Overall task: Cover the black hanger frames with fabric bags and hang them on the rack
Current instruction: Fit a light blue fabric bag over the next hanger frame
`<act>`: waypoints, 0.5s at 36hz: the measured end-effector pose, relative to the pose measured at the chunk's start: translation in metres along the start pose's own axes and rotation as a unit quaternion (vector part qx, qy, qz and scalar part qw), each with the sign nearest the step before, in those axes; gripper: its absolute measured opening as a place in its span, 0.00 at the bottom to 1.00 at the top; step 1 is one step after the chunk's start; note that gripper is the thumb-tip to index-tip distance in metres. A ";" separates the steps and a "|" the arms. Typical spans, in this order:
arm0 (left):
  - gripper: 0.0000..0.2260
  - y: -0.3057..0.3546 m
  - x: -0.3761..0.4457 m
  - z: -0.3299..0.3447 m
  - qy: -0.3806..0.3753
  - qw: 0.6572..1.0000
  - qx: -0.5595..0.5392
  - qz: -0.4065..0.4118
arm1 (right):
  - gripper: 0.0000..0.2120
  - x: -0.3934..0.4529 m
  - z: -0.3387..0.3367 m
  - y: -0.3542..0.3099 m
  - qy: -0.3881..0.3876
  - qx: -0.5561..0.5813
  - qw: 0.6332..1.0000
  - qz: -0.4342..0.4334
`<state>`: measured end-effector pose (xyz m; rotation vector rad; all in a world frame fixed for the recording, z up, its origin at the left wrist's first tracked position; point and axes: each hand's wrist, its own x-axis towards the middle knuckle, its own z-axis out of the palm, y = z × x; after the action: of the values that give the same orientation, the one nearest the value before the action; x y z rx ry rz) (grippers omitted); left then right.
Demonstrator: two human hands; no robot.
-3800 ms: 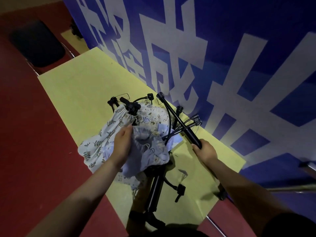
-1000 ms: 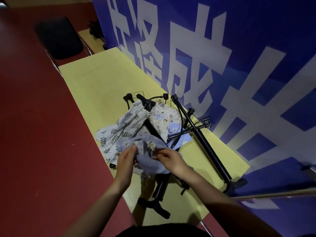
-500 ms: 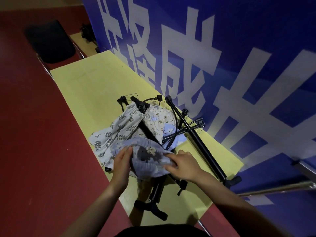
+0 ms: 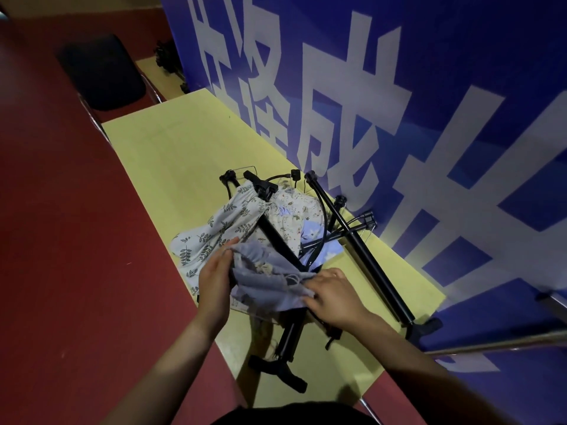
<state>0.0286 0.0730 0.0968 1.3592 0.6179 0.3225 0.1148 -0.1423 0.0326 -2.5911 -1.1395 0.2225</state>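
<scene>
A grey-blue fabric bag [image 4: 264,280] is stretched between my two hands over the yellow table [image 4: 171,148]. My left hand [image 4: 216,277] pinches its left rim and my right hand [image 4: 333,292] grips its right rim. Under it lie a leaf-print bag [image 4: 221,228] and a cream patterned bag [image 4: 294,216]. Black hanger frames [image 4: 316,240] with curved wires are tangled among the rack's black poles [image 4: 362,256]. The rack lies flat on the table, its feet [image 4: 276,369] toward me.
A blue wall banner [image 4: 399,102] with large white characters stands right behind the table. A black chair [image 4: 101,72] sits at the far left on the red floor [image 4: 61,256]. Dark objects [image 4: 167,61] lie on a farther table. A metal rod [image 4: 506,342] crosses at the right.
My right hand let go of the rack pole and came over to the grey-blue bag. Both hands have since pulled the bag's rim wider apart.
</scene>
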 end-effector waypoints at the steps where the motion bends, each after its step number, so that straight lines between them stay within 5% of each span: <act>1: 0.12 0.001 0.001 0.000 -0.005 1.000 0.023 0.014 | 0.14 0.003 -0.003 0.002 0.010 -0.009 1.000 0.006; 7: 0.10 0.022 0.017 0.011 0.023 0.986 0.144 0.080 | 0.24 0.024 -0.057 -0.008 0.033 0.135 0.990 -0.013; 13: 0.08 0.056 0.036 0.018 0.066 0.984 0.128 0.101 | 0.22 0.038 -0.107 -0.033 0.199 0.294 0.935 -0.016; 18: 0.17 0.066 0.045 0.022 0.094 0.982 0.103 0.131 | 0.20 0.042 -0.109 -0.035 0.127 0.347 0.929 0.026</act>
<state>0.0862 0.0938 0.1523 1.6253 0.6415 0.6190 0.1469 -0.1116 0.1460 -1.9485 -0.7227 0.2387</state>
